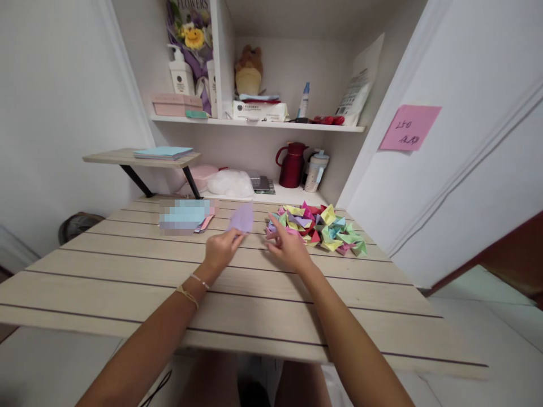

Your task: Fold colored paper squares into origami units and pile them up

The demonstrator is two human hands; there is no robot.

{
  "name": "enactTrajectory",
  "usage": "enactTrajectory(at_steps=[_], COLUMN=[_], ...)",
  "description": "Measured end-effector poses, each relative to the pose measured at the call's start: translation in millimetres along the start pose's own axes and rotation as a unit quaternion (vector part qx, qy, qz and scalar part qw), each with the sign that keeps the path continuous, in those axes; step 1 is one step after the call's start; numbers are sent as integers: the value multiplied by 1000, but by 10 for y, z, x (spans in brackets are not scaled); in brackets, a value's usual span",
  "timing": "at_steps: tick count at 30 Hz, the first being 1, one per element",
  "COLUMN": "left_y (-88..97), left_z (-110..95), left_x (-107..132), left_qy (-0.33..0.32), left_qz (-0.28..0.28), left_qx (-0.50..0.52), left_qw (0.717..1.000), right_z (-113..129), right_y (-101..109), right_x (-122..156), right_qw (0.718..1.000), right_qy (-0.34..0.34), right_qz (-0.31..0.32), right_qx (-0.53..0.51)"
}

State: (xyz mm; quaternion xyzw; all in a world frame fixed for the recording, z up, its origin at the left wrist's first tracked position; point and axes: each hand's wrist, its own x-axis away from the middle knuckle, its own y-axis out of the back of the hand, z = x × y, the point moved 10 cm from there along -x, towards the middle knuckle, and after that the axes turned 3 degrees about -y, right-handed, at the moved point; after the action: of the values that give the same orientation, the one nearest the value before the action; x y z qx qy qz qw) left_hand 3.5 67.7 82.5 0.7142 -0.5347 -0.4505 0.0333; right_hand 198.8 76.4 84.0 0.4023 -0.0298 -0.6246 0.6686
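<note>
A sheet of purple paper (242, 217) is pinched at its lower edge by my left hand (220, 249), tilted up above the slatted wooden table (263, 316). My right hand (288, 246) is a little to the right of the paper, not touching it, with its index finger stretched out and its fingers apart. Just beyond and beside that hand lies a heap of small folded paper pieces (331, 229) in yellow, green, red, pink and purple. To the left of the paper is a stack of coloured paper (184, 217), partly blurred out, blue on top.
A small raised shelf (110, 159) at the left bears more blue paper sheets (163, 152). Behind the table stand a red jug (292, 165), a pale tumbler (315, 171) and a white plastic bag (230, 183). A pink note (410, 128) sticks to the right wall.
</note>
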Motion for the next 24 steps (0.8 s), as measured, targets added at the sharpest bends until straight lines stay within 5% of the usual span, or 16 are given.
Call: enactTrajectory(at_steps=[4,8,13,17,24], left_y=[-146,-237,-131,-138,-206], left_z=[-150,-310,-360,-216,200], left_x=[45,78,20,-22,-52], left_qy=[-39,-95,-121,-80,64], left_qz=[86,157,91,80,34], left_qx=[114,126,34,2,159], left_qw=[989,975,988,994,985], right_z=[-66,-176,-271,-342,-588], right_y=[-279,-306,-116,37,-22], right_x=[27,-4,-49,-30,-30], right_qw=[998,999,993,968,906], right_qy=[0,7,-31,-73,-144], right_qz=[55,37,-46,-106,-127], right_qx=[38,18,-106,-214,-378])
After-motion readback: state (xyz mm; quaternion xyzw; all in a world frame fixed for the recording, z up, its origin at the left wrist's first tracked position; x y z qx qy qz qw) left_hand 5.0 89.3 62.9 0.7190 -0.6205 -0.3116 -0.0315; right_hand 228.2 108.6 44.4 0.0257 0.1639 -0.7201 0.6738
